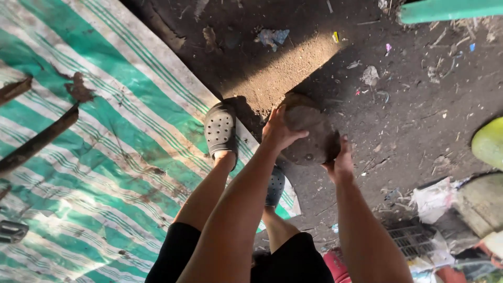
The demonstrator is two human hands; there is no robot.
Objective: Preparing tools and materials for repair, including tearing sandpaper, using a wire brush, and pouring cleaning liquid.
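The coconut (309, 135) is held in the air above the dirt ground (419, 120), in front of the knees. It is grasped from both sides: the left hand (279, 131) is spread over its top, the right hand (340, 163) is cupped under its far edge. Both palms are best kept firm against slipping. The husk is seen dry, brown, rounded and dusty.

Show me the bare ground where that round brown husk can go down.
Bare dirt lies beyond the husk, between the striped tarp and the litter. The tarp's centre is free too. Crowded: lower right, around the white bag and crate.
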